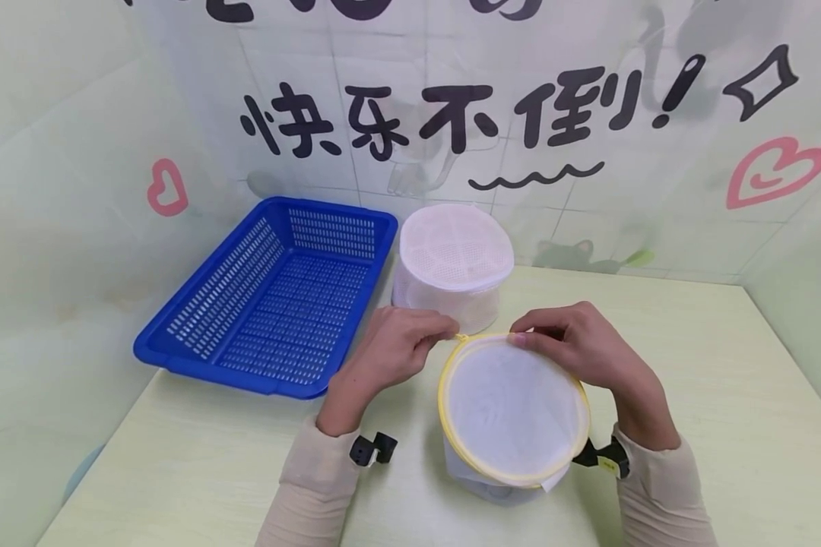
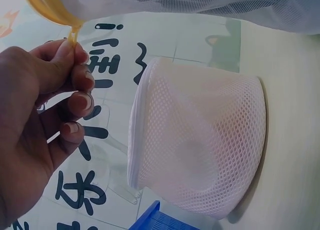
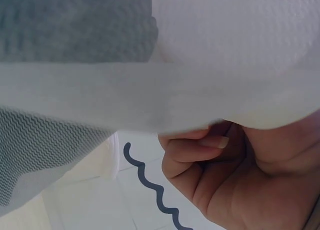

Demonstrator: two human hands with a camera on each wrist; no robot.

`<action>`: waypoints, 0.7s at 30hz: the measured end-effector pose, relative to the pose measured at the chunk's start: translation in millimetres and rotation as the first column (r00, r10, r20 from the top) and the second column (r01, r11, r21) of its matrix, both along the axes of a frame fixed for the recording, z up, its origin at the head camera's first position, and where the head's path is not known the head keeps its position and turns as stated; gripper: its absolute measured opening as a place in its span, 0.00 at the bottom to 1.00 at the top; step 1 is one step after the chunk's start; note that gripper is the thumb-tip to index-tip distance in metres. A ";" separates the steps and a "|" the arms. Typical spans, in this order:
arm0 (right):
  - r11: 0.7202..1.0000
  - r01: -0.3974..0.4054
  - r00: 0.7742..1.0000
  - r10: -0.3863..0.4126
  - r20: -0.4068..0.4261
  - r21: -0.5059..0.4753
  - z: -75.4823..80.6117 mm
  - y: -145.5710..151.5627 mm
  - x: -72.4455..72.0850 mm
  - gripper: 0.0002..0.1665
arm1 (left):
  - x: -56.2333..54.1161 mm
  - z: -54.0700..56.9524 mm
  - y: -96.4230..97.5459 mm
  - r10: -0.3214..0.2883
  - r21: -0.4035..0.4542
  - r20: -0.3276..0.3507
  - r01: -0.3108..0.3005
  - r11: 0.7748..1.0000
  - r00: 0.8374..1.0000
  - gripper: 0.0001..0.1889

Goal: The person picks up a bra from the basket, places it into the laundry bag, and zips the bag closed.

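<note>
A round white mesh laundry bag with a yellow zipper rim (image 1: 516, 410) stands on the table between both hands. At its far left edge, my left hand (image 1: 400, 346) pinches the yellow zipper pull (image 2: 74, 34) between thumb and forefinger. My right hand (image 1: 581, 346) pinches the far rim of the bag, to the right of the pull. In the right wrist view, pale fabric (image 3: 150, 94) hides the fingertips of that hand. The bag's lid lies across the top; part of its fabric sticks out past the rim at the near right.
Just behind, a second mesh laundry bag (image 1: 454, 251), pinkish white, stands near the wall. To the left is a blue plastic basket (image 1: 274, 304) with slotted sides, resting on the table. A printed sheet (image 1: 397, 175) with black lettering covers the back wall.
</note>
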State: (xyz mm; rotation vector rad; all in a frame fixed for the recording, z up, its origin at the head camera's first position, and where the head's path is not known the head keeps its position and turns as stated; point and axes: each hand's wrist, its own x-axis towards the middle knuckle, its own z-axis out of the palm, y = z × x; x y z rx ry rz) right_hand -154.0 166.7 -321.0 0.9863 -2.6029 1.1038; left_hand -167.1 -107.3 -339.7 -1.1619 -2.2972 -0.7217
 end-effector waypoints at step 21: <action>1.000 0.000 1.000 0.001 0.029 -0.006 1.4 2.5 0.1 0.05 | -0.3 0.5 0.9 -0.010 -0.012 0.008 0.010 1.000 1.000 0.09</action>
